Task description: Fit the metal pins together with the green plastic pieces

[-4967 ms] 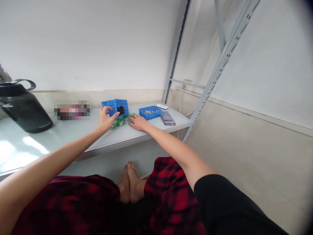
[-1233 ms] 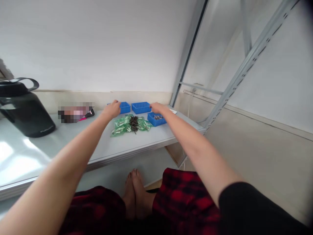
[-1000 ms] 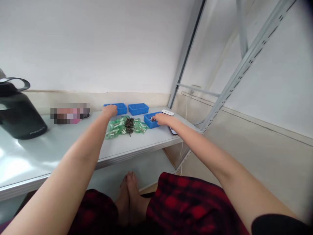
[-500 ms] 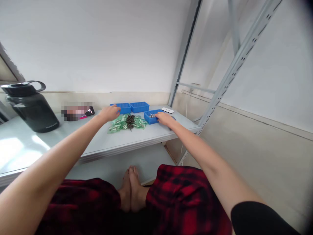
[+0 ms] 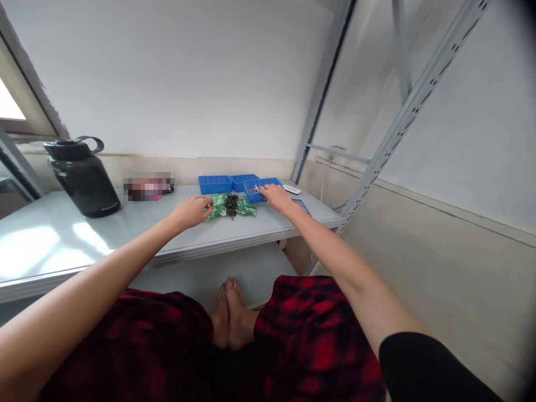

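Observation:
At the left end of the crumpled green plastic bag [image 5: 220, 209], my left hand [image 5: 191, 212] has its fingers curled in against the edge. The bag lies flat on the shelf and has pale markings. A heap of small dark screws [image 5: 231, 205] rests on its middle. My right hand [image 5: 276, 196] grips the near right rim of a blue bin [image 5: 253, 197]. Shiny metal pieces [image 5: 258, 188] show inside this bin, close to my fingertips. The bin overlaps the view of another blue bin [image 5: 243, 180] behind it. I cannot tell whether its base touches the shelf.
A third blue bin [image 5: 214, 185] stands at the wall. The dark water bottle [image 5: 86, 181] is at left, with a blurred item [image 5: 148, 188] beside it. A white mouse [image 5: 292, 189] and a flat phone-like device [image 5: 302, 206] lie at right. A metal post [image 5: 402, 128] rises there.
My left hand has come down from the left rear bin to the green bag's edge. The bin at my right hand has shifted back and left. The view has turned slightly left.

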{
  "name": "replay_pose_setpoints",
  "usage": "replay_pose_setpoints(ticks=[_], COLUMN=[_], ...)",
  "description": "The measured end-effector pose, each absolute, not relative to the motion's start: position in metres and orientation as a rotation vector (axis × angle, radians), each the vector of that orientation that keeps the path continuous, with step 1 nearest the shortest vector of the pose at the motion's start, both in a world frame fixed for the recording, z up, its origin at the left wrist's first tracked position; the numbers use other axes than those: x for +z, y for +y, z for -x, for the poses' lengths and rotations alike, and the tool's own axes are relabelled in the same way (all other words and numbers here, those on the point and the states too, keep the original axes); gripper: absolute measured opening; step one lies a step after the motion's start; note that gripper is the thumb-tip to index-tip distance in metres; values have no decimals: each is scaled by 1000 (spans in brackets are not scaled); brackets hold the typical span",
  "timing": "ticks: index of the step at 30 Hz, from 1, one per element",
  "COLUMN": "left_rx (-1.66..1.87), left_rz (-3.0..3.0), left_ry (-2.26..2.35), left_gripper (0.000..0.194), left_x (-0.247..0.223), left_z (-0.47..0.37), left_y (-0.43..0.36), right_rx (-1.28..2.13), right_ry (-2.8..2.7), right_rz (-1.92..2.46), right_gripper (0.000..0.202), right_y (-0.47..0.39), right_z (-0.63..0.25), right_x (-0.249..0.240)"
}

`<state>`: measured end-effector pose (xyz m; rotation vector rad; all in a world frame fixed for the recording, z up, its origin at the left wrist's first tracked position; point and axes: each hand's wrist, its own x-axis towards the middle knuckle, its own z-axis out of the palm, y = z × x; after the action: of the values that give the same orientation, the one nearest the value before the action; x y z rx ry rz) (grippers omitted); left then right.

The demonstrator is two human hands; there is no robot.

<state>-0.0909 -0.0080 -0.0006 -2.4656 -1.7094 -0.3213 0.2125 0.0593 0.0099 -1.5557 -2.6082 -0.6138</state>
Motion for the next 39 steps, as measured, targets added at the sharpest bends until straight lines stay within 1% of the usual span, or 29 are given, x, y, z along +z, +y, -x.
replay_pose_setpoints(ticks=[3, 7, 10, 12, 15, 17, 18, 21, 24, 27, 30, 32, 36, 39], left_rx=[-394, -454, -604, -857, -1508, -1934, -2094, -2411, -2625, -2799, -2881, -2881, -2904, -2784], left_rz=[2481, 2511, 2573, 2611, 2561, 2482, 2473, 2557, 2488, 2245, 1987, 1847, 1712, 1703], left_ry=[-1722, -1746, -1870, -2049, -2358, -2491, -2519, -2428, -2247, -2179, -2216, -2274, -2257, -2212], left_gripper=[38, 34, 32, 35, 43, 45, 46, 48, 47, 40, 29, 24, 15, 16], left_x=[-3, -6, -10, -12, -12, -9, -7, 2, 9, 10, 2, -3, -6, 0], left_z=[93, 94, 93, 92, 89, 88, 87, 88, 91, 95, 100, 104, 111, 109], left_y=[-3, 1, 4, 6, 7, 5, 3, -2, -2, 3, 12, 17, 27, 31], right_rx=[-585, -498, -447, -445, -454, -443, -435, -420, -393, -388, -415, -416, -415, -401], right_ry=[-2561, -2566, -2616, -2644, -2657, -2637, -2626, -2607, -2600, -2604, -2619, -2613, -2571, -2609], right_rz=[1492, 1460, 1425, 1389, 1293, 1208, 1163, 1041, 976, 974, 1029, 1078, 1165, 1301], right_gripper=[46, 48, 49, 48, 49, 48, 48, 46, 47, 43, 36, 34, 38, 36], right_y=[57, 53, 47, 44, 39, 36, 34, 28, 29, 37, 44, 46, 44, 39], right_z=[-198, -183, -175, -169, -158, -149, -144, -129, -112, -96, -90, -95, -132, -170], right_x=[15, 19, 19, 18, 18, 21, 23, 29, 30, 28, 28, 29, 22, 4])
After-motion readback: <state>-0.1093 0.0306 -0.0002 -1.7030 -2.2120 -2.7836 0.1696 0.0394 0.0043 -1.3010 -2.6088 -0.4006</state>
